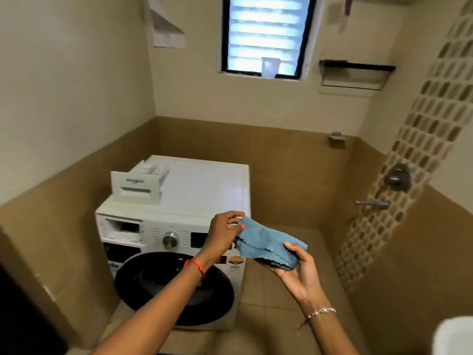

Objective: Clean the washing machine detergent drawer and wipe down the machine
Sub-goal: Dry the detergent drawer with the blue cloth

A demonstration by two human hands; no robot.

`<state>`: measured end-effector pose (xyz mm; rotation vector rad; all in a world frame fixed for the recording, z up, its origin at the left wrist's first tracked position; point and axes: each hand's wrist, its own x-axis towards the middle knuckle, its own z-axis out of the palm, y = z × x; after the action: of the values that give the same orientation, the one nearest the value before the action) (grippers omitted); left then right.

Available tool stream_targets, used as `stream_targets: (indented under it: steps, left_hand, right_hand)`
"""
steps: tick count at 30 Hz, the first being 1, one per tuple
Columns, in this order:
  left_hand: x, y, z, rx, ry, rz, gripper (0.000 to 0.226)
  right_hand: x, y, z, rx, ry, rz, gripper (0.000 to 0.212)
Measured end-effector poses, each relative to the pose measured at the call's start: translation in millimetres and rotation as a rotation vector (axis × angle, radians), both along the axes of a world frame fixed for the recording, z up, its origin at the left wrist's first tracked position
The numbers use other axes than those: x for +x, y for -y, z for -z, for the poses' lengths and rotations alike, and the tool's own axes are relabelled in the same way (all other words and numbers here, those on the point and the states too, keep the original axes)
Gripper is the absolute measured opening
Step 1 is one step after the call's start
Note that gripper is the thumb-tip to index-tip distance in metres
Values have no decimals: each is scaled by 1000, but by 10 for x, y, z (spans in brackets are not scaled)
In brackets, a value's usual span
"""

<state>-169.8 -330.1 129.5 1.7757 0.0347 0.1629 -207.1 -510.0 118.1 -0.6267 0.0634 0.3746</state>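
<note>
A white front-loading washing machine [204, 190] stands in the left corner of a tiled room. Its detergent drawer [139, 187] lies removed on the machine's top at the left, and the empty drawer slot [122, 230] gapes at the upper left of the front panel. A folded blue microfibre cloth [268, 245] hangs in the air in front of the machine's right edge. My left hand [222, 234] pinches the cloth's upper left corner. My right hand [297, 267] cradles its lower right end from below.
The dark round door [158, 285] of the machine is closed. A shower valve and tap [394, 183] stick out from the right wall. A window [266, 34] and a small wall shelf [355, 73] are on the back wall. A white object [453, 336] sits at the bottom right.
</note>
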Motion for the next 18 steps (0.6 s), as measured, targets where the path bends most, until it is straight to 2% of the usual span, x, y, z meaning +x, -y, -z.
stream_targets:
  steps: [5,10,11,12,14,15,18]
  left_hand:
    - [55,-1040,82,35,-57,-68,36]
    - [156,-1783,235,0,-144,-176,41]
    - [172,-1892,261,-14,-152,-207,42]
    - [204,-2006,299,-23,-156,-242,42]
    - [276,-2204,362,-29,-175,-302,43]
    - [350,-2321,408,-24,-182,-331,43]
    - [615,-2648,514,-5,-191,-416,41]
  right_hand:
    - [268,-982,106,51,-68,-65,61]
    - [513,-1666,97,16,-101,-157,42]
    - [592,-1769,101,-11,-117,-149,44]
    - [697,-1867,121,-27,-121,-142,54]
    - [910,-2046,154,-44,-136,-134,87]
    - [1039,-2138,180,-45,-136,-148,96]
    - [1392,-2369,272,-68,-154,-194,100]
